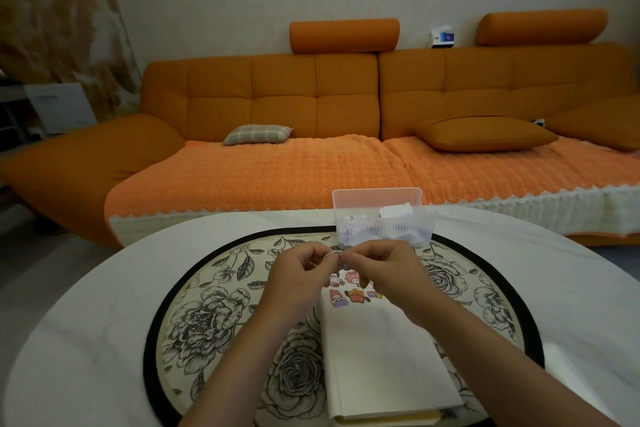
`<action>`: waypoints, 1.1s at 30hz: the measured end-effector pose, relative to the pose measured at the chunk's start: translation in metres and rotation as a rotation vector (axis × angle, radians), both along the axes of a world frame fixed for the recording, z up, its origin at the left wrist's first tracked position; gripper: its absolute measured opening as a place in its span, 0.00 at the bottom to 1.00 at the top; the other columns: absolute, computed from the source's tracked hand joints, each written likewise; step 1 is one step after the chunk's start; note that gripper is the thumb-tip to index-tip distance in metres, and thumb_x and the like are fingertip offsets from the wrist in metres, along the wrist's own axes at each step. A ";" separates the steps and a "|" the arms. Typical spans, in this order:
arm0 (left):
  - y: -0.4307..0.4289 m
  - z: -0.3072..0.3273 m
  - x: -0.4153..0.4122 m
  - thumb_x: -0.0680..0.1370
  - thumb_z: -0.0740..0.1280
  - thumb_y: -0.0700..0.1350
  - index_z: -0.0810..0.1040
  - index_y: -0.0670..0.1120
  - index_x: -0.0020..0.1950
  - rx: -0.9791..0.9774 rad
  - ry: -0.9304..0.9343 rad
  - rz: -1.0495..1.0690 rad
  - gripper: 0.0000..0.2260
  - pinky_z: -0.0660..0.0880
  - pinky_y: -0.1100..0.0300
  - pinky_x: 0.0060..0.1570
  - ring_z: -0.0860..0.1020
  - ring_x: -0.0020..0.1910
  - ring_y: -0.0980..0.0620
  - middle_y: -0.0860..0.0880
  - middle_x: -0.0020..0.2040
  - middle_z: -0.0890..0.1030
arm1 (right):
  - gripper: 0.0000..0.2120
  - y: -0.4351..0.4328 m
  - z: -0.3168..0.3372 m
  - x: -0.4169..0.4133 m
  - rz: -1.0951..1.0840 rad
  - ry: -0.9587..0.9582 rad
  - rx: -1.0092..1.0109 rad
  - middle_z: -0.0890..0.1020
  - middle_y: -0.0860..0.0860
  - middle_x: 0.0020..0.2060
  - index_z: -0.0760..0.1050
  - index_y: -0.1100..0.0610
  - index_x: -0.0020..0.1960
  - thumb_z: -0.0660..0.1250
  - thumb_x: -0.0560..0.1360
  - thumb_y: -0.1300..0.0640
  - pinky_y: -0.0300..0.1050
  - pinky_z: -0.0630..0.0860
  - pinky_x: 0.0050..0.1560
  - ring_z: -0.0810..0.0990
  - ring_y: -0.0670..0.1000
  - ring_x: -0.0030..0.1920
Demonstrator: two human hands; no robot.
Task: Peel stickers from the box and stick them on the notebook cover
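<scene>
A white notebook (384, 360) lies closed on the floral mat, its far end carrying several cartoon stickers (353, 295). Above that end, my left hand (301, 274) and my right hand (384, 270) meet fingertip to fingertip. Both pinch one small sticker piece (334, 256) between them, and its curled pale edge shows between the thumbs. Just beyond the hands stands the clear plastic box (384, 218), open, with several small sticker sheets inside.
A round floral mat with a black rim (214, 305) covers the middle of the white round table (104, 288). An orange sofa (311, 156) with cushions runs behind the table.
</scene>
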State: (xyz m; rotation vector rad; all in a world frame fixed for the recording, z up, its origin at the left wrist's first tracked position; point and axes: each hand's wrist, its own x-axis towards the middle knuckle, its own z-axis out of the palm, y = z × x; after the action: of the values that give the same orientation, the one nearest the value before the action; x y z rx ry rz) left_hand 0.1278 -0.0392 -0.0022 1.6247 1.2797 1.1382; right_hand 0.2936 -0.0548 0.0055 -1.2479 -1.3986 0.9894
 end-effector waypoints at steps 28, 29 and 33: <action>0.002 -0.002 -0.002 0.78 0.70 0.43 0.82 0.50 0.39 0.038 0.011 -0.033 0.08 0.71 0.61 0.31 0.73 0.29 0.54 0.49 0.29 0.78 | 0.07 0.007 -0.005 0.004 0.036 -0.221 0.032 0.83 0.47 0.31 0.85 0.55 0.44 0.70 0.78 0.55 0.42 0.76 0.33 0.77 0.44 0.29; 0.002 -0.002 -0.001 0.78 0.70 0.43 0.82 0.51 0.39 0.043 0.017 -0.032 0.08 0.71 0.60 0.32 0.73 0.29 0.54 0.50 0.29 0.77 | 0.07 0.006 -0.005 0.004 0.028 -0.241 0.054 0.84 0.48 0.32 0.85 0.54 0.44 0.70 0.78 0.55 0.44 0.77 0.33 0.77 0.44 0.29; 0.003 -0.004 -0.001 0.78 0.70 0.44 0.83 0.52 0.38 0.047 0.046 -0.034 0.08 0.71 0.59 0.33 0.73 0.30 0.54 0.53 0.28 0.76 | 0.07 0.004 -0.007 0.004 0.000 -0.405 0.154 0.81 0.40 0.28 0.84 0.50 0.43 0.69 0.78 0.54 0.38 0.71 0.29 0.74 0.41 0.26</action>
State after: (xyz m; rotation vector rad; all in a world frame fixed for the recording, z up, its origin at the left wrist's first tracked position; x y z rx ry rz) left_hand 0.1267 -0.0363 -0.0063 1.7095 1.2583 1.1234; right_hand 0.2973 -0.0506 -0.0015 -1.3805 -1.7488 0.6334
